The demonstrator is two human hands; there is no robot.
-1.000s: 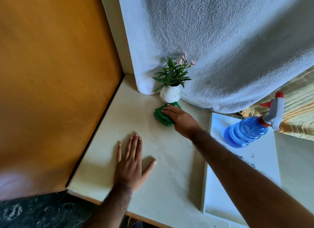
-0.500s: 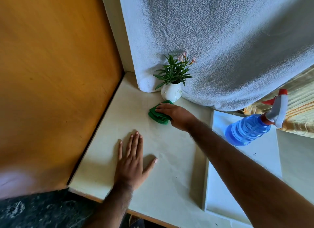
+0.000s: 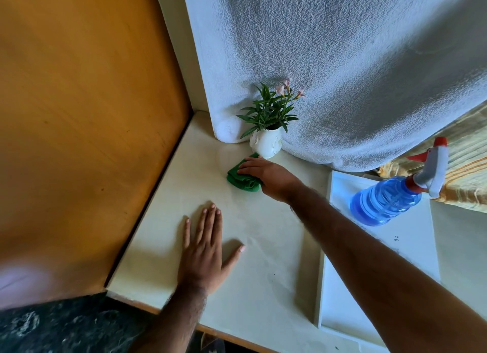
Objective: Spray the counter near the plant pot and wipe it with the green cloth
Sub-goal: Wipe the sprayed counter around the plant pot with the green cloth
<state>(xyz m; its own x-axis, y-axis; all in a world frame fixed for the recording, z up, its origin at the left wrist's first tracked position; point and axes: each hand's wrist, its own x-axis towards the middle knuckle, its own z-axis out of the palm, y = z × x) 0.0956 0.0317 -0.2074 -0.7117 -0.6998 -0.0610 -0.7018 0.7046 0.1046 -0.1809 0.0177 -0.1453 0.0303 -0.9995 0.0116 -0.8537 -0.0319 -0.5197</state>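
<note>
wooden panel (image 3: 79,142): big orange-brown wall running down the counter's left edge, boxes that side in
white towel (image 3: 342,76): hangs at the back, hem touching the counter
counter (image 3: 263,247): pale, bare stretch between the two hands, front edge near the left wrist
white tray (image 3: 342,313): on the right, spray bottle (image 3: 384,205) lying on it
left hand (image 3: 204,258): flat, fingers spread, palm down, holding nothing
right hand (image 3: 268,176): pressed down on the green cloth (image 3: 241,179), fingers flat over it
plant pot (image 3: 266,142): just behind the cloth, nearly touching
</note>
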